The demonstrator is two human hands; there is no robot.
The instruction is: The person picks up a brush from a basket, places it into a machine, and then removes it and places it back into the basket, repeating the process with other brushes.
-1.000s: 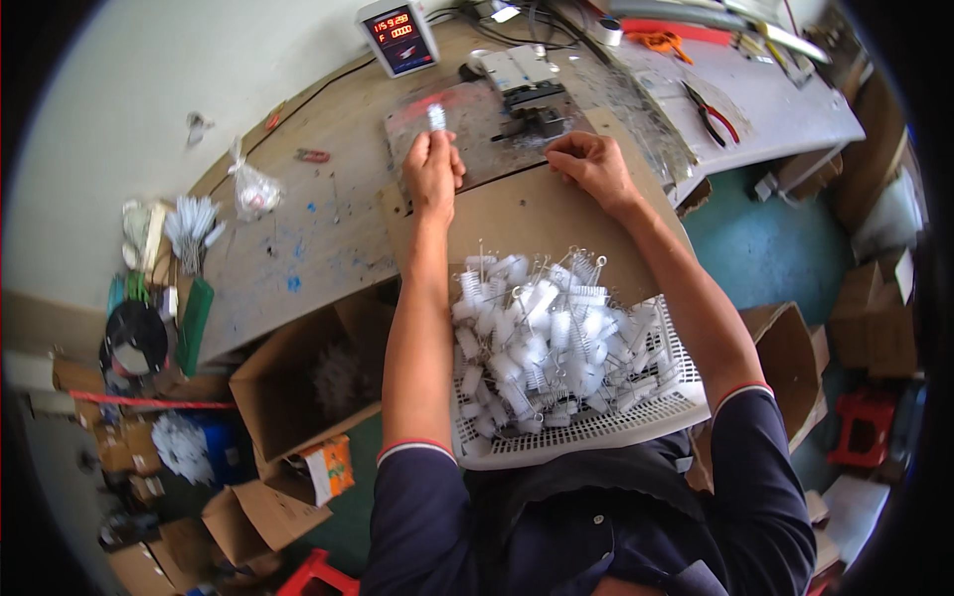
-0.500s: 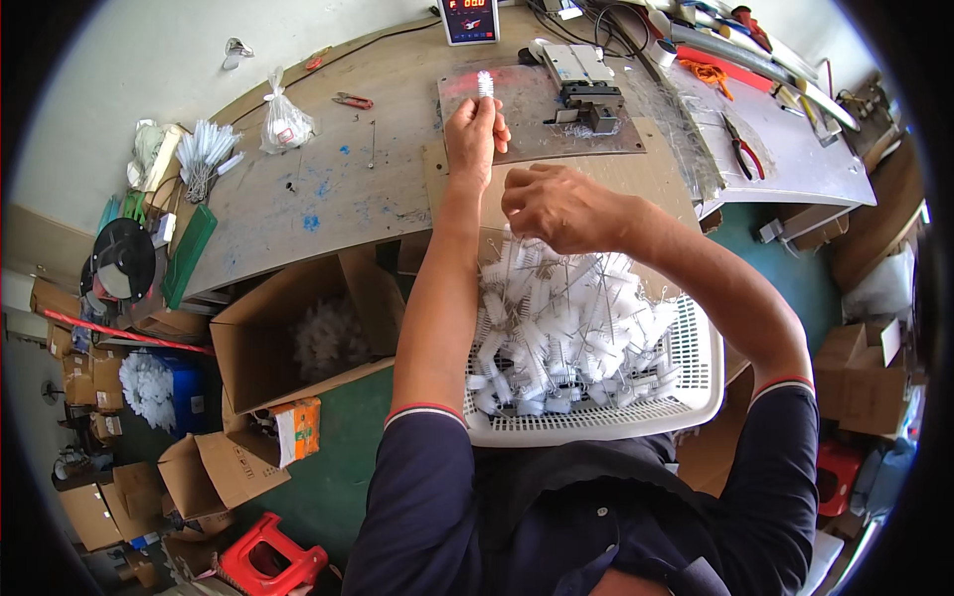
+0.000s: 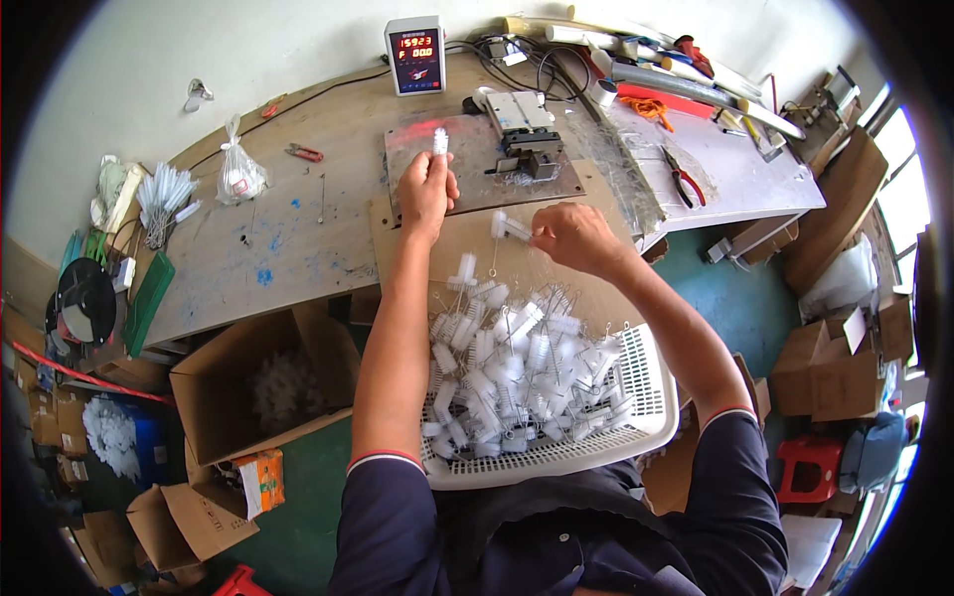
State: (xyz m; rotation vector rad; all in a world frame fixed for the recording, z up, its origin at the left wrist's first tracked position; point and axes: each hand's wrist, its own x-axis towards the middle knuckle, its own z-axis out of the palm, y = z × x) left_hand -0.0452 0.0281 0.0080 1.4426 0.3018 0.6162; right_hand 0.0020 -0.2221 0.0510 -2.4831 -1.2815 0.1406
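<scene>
My left hand (image 3: 425,194) is closed around a small white bristle brush (image 3: 440,142), whose bristled tip sticks up above the thumb. It is over the near left part of a metal plate (image 3: 407,159) on the bench. To the right, my right hand (image 3: 576,236) pinches a similar white brush (image 3: 515,229) above the cardboard sheet; beside its tip, another white bristled piece hangs with a thin looped wire pointing down. Below both hands, a white plastic basket (image 3: 651,382) holds a heap of such wire-handled brushes (image 3: 527,358). A metal clamping fixture (image 3: 532,154) stands on the plate.
A lit digital counter box (image 3: 415,60) stands at the back. Red-handled pliers (image 3: 683,179) lie on the side table; small red snips (image 3: 304,152) and a knotted plastic bag (image 3: 240,171) are on the bench. A large open carton (image 3: 209,397) sits below at left.
The head view has shifted, so the bench sits lower and further left. My right hand has moved rightward off the heap, and a brush now shows in its fingers. My left hand keeps its brush.
</scene>
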